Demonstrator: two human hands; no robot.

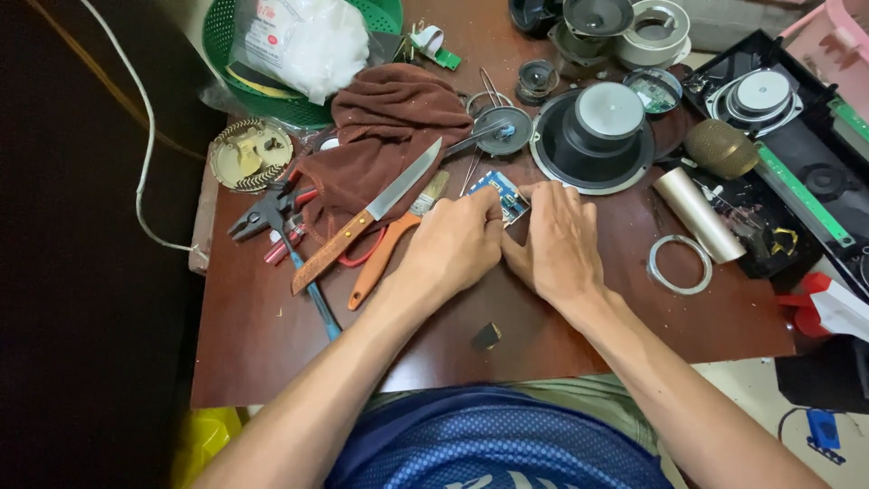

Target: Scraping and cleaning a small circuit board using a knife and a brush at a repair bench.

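table (pixel 272 344): brown wooden top, crowded with tools and speaker parts
basket (pixel 222 54): green, far left corner, with a white plastic bag inside
cloth (pixel 389 127): brown, crumpled, just below the basket
speaker (pixel 593 136): large black cone with grey cap, just beyond the right hand
knife (pixel 362 222): wooden handle, blade lying on the cloth's edge, left of the left hand
left hand (pixel 453 244): fingers curled narrow, pinching the circuit board's near edge
right hand (pixel 557 240): fingers bent, tips on the board's right side
circuit board (pixel 501 192): small, blue, resting on the table between both hands' fingertips
block (pixel 486 337): small, dark, near the table's front edge
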